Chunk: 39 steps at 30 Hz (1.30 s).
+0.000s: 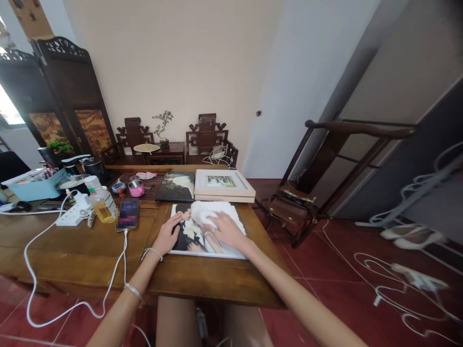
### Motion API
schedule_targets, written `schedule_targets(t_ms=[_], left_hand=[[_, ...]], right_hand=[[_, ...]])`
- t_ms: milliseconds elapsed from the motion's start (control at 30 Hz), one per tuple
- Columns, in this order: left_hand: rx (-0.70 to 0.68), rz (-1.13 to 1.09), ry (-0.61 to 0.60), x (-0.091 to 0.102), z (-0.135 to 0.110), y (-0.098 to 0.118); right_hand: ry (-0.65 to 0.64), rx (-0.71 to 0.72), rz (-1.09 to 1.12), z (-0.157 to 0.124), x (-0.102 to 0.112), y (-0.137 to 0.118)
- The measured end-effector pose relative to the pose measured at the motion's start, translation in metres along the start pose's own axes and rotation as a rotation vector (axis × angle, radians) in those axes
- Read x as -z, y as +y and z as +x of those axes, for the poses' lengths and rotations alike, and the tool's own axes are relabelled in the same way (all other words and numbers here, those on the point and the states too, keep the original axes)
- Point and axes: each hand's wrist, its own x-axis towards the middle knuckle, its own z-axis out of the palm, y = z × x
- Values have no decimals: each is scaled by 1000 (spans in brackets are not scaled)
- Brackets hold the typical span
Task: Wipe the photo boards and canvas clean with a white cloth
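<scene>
A large wedding photo panel [195,236] lies flat on the wooden table in front of me, showing a figure in black and a white dress. My left hand [170,233] rests on the panel's left edge, fingers stretched out and the thumb apart. Over the middle of the picture, my right hand [227,231] presses a crumpled white cloth [209,218] against the surface. Its fingers partly cover the cloth, so its full shape is hidden. Just behind the panel are a dark photo panel [175,186] and a light framed picture [224,185] on a stack.
To the left stand a phone [127,215] on a white cable, a bottle of yellow liquid [103,205], a power strip [72,214], a pink cup [136,188] and a blue bin [38,185]. A wooden chair [318,168] with a brown bag [291,212] stands right of the table [202,279].
</scene>
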Motion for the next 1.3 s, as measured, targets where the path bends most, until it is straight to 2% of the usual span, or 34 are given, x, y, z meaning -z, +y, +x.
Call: schedule_targets(t_ms=[100, 200, 400, 467, 533, 600, 700, 800, 867, 967, 1067, 1167, 1300], left_hand=[[2, 0, -1, 1, 0, 1], [5, 5, -6, 1, 0, 1], [20, -7, -13, 0, 1, 0], [28, -15, -13, 0, 1, 1], [29, -21, -14, 0, 1, 1], [27, -23, -14, 0, 1, 1], [25, -15, -13, 0, 1, 0], [21, -13, -14, -1, 0, -1], [24, -15, -15, 0, 0, -1], [29, -16, -24, 1, 0, 0], [39, -18, -27, 1, 1, 1], [39, -18, -21, 0, 1, 1], [24, -17, -18, -1, 1, -1]], right_hand=[[5, -20, -7, 20, -8, 4], [-19, 3, -27, 14, -14, -9], [-92, 141, 33, -58, 2, -47], [-111, 130, 41, -78, 9, -47], [-96, 78, 21, -86, 13, -36], [-55, 0, -17, -82, 13, -20], [-3, -110, -74, -58, 7, -3], [5, -162, -102, -32, -1, -8], [-9, -116, -80, -24, -5, -24], [-47, 32, -1, -31, -8, -51], [-81, 113, 57, -53, -4, -64], [-82, 92, 60, -73, 1, -54], [-16, -45, -22, -76, 5, -17]])
